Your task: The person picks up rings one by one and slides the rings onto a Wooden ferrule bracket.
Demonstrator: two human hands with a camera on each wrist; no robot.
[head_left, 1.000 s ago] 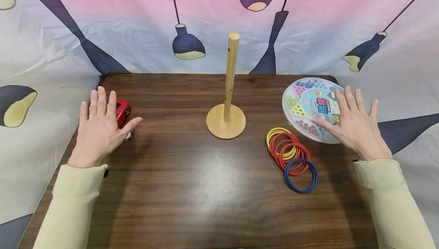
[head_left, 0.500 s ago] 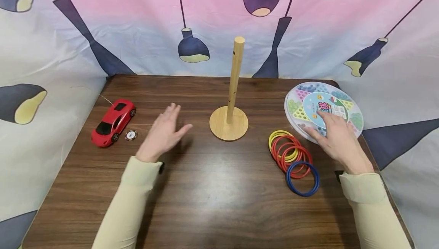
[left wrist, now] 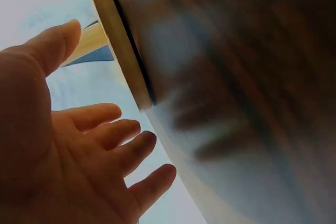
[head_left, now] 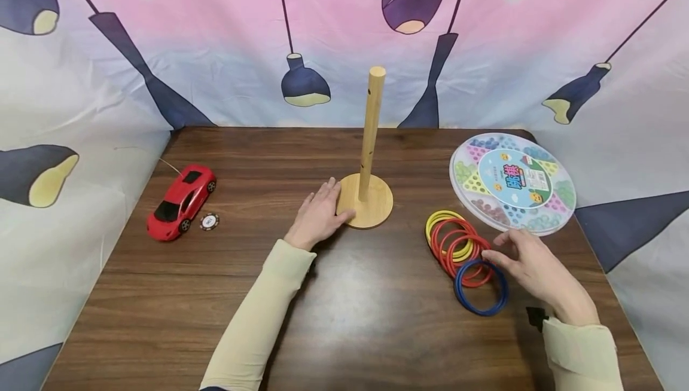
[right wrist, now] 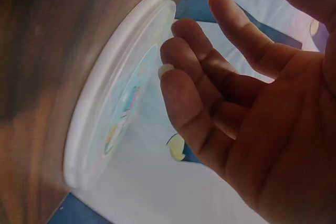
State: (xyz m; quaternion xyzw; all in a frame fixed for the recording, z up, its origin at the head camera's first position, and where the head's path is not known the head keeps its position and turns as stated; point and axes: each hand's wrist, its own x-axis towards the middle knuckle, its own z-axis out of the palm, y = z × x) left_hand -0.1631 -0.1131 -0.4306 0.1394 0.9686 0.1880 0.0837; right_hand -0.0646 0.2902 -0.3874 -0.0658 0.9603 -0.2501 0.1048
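In the head view a wooden post point(head_left: 371, 134) stands upright on its round base point(head_left: 379, 205). My left hand point(head_left: 320, 216) is at the base's left edge, thumb over its near rim; contact is unclear. The left wrist view shows this hand point(left wrist: 100, 145) with spread, relaxed fingers and nothing gripped. Yellow rings point(head_left: 430, 223), red rings point(head_left: 449, 259) and blue rings point(head_left: 503, 295) lie overlapping on the table. Just right of them hovers my right hand point(head_left: 538, 271), fingers bent and thumb apart, holding nothing. In the right wrist view its palm point(right wrist: 283, 145) is bare.
A round Chinese checkers box point(head_left: 514, 170) lies at the back right, beyond my right hand. To the left are a red toy car point(head_left: 183, 199) and a poker chip point(head_left: 209, 221). A printed curtain point(head_left: 226, 80) hangs behind the dark wooden table point(head_left: 269, 158).
My left hand has moved right, from over the car to the post's base. The right hand has come from above the checkers box, nearer and leftward, to the rings; its fingers have bent.
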